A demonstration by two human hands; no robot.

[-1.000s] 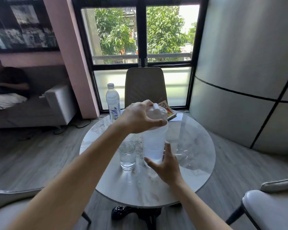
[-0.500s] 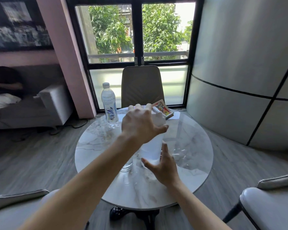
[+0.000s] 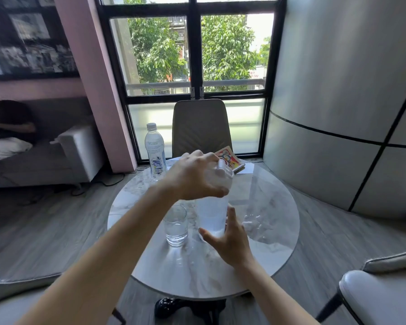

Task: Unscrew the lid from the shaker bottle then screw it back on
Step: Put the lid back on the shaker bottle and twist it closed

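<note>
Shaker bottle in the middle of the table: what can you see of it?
The shaker bottle is a tall, frosted, translucent plastic cup, narrowing downward, standing upright on the round marble table just right of a drinking glass. Its clear lid sits on top, gripped from above by the left hand. The right hand holds its lower part.

lid mostly under left hand, seated person cut by left edge

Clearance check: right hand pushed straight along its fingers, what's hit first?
The shaker bottle: the right hand has thumb and forefinger either side of its base, apparently gripping it, though exact depth is unclear.
</note>
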